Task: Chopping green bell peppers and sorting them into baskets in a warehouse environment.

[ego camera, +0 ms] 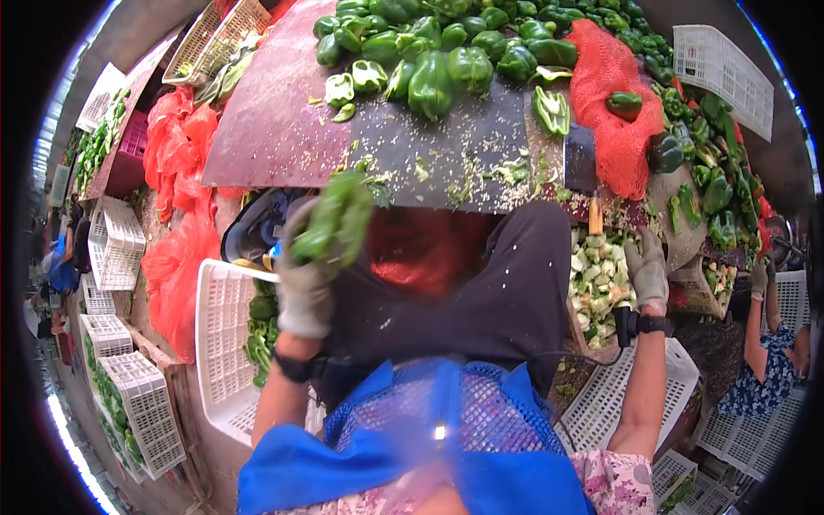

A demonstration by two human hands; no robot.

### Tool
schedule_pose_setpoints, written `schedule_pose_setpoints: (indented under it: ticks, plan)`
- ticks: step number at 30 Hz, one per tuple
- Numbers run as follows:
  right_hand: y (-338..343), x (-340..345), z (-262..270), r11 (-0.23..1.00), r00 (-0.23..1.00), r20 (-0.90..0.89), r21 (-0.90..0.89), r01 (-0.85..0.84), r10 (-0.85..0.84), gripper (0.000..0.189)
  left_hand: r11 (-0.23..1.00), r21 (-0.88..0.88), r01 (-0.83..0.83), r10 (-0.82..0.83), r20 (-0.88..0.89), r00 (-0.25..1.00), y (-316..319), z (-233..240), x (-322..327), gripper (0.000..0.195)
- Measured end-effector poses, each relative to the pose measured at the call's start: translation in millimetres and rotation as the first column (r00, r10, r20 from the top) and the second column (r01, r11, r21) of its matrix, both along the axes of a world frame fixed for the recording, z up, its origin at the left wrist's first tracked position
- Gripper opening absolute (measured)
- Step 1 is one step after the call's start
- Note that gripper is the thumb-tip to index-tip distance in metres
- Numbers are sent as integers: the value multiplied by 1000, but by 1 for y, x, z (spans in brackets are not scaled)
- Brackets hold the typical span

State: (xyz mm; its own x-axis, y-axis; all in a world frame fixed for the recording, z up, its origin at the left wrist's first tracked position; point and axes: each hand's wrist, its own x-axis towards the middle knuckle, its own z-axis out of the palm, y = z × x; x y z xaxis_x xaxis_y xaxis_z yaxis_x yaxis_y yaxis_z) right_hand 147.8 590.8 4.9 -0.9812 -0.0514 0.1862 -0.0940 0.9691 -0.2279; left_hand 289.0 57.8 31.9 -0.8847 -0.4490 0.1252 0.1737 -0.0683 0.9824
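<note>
Raised over the left edge of my lap, my left hand (304, 296) wears a pale glove and grips a green bell pepper piece (333, 219), blurred by motion. My right hand (647, 270), gloved too, is at the right edge of a container full of cut pepper cores (595, 280); its fingers look apart, with nothing seen in them. Just left of that hand, a cleaver (580, 161) lies on the work table (444, 151), its wooden handle past the edge. Whole bell peppers (430, 84) are heaped at the back, with a cut half (550, 111) near the cleaver.
A white plastic crate (225, 335) with peppers stands at my left, another crate (599, 399) at my right. A red mesh sack (608, 122) lies right of the cleaver. Seeds and scraps (508, 170) litter the table. At far right, another person (763, 360) works.
</note>
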Motion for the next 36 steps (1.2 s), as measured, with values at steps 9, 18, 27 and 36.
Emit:
schedule_pose_setpoints:
  ticks: [9,18,27,36]
  plan:
    - [-95,-270,-92,930,939,288,-360,-76,188,43,766,-529,-365,609,418,674,-147,-83,200,58]
    - [-157,-329,-151,756,942,194,-649,-86,273,61,488,-862,-139,652,254,715,-80,-9,125,57]
    - [-313,-72,74,383,647,28,-825,-415,762,60,958,242,153,-234,350,907,12,7,-61,53]
    - [-330,-6,83,282,324,-127,-268,-921,937,71,286,788,545,-342,-448,826,43,-17,-52,46]
